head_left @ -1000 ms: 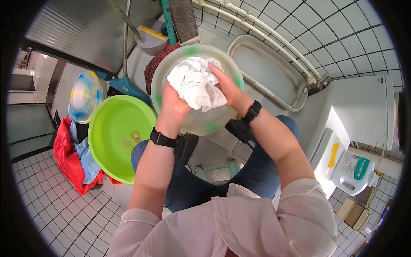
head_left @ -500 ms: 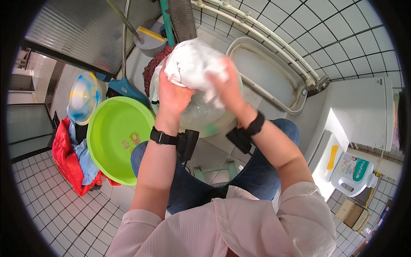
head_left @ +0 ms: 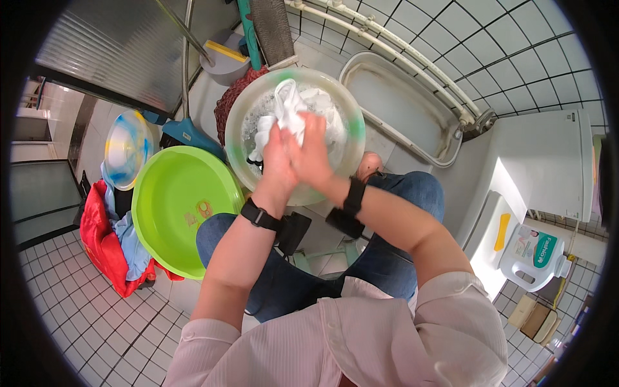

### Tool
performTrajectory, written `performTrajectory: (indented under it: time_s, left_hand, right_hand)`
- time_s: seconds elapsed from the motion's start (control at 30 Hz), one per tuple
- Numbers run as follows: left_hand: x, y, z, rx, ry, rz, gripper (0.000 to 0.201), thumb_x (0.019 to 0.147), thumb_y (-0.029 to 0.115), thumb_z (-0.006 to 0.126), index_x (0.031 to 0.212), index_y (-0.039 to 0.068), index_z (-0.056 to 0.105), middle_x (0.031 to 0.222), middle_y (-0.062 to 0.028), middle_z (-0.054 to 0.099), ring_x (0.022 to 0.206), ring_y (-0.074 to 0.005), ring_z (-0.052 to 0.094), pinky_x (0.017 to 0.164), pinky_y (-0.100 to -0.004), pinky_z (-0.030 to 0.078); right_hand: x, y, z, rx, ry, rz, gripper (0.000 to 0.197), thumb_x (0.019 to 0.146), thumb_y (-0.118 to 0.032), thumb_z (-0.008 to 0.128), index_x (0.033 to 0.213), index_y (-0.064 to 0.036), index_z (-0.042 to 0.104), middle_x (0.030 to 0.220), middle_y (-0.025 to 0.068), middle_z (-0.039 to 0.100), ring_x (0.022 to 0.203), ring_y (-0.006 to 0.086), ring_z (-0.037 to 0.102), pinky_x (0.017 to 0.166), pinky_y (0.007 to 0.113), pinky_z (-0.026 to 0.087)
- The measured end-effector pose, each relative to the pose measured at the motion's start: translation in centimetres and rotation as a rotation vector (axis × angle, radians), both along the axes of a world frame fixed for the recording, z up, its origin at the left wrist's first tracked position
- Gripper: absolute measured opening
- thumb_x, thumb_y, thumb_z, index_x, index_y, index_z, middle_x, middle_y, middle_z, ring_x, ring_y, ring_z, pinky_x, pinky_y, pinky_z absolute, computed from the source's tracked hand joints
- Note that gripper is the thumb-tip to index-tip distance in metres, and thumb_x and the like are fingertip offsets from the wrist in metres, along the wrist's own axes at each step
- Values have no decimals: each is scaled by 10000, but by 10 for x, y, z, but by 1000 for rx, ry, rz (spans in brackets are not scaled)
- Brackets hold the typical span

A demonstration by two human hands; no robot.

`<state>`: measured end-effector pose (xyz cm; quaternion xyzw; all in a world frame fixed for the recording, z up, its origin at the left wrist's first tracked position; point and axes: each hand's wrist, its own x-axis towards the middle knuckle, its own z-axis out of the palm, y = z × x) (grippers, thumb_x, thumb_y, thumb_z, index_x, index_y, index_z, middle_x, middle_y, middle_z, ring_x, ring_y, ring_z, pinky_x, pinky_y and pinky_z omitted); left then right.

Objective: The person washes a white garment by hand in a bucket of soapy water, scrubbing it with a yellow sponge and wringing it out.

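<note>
A white cloth garment (head_left: 290, 103) is bunched between my two hands, low over a pale basin (head_left: 353, 158) with green patches. Sudsy water and more white cloth (head_left: 330, 113) lie inside the basin, and a dark-edged bit hangs at its left. My left hand (head_left: 278, 161) is closed on the garment from the left. Pressed against it, my right hand (head_left: 314, 148) grips the same cloth from the right, slightly blurred. Part of the garment stands up in a loop beyond my fingers.
A green basin (head_left: 158, 213) stands left of my knee, with red and blue clothes (head_left: 106, 238) and a patterned basin (head_left: 126, 151) beyond. A broom (head_left: 187, 132) and dustpan (head_left: 222, 68) are at the back. At right are a long tub (head_left: 403, 109) and a detergent jug (head_left: 532, 255).
Both hands have come down and closer together with the white garment. The basin's rim and suds, largely covered before, now show, and a foot appears at its right.
</note>
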<state>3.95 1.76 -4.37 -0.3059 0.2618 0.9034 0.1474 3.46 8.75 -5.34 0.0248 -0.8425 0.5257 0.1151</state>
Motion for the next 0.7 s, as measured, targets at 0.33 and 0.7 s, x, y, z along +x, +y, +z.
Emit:
performTrajectory:
  time_s: [0.33, 0.7]
  left_hand:
    - [7, -8, -7, 104, 32, 42, 362, 934, 287, 308, 1210, 75, 409, 1158, -61, 498, 1060, -199, 482, 902, -350, 395]
    - [-11, -27, -1, -28, 39, -66, 435, 750, -69, 375, 1185, -75, 393, 1227, -218, 421, 1097, -343, 460, 893, -474, 415]
  right_hand:
    - [0, 3, 5, 61, 37, 57, 265, 785, -214, 549, 966, -20, 537, 933, 217, 479, 851, 399, 503, 752, 427, 411]
    - [-77, 91, -1, -1259, -450, -3, 233, 690, 8, 474, 921, 6, 501, 838, 103, 535, 779, 239, 529, 728, 343, 465]
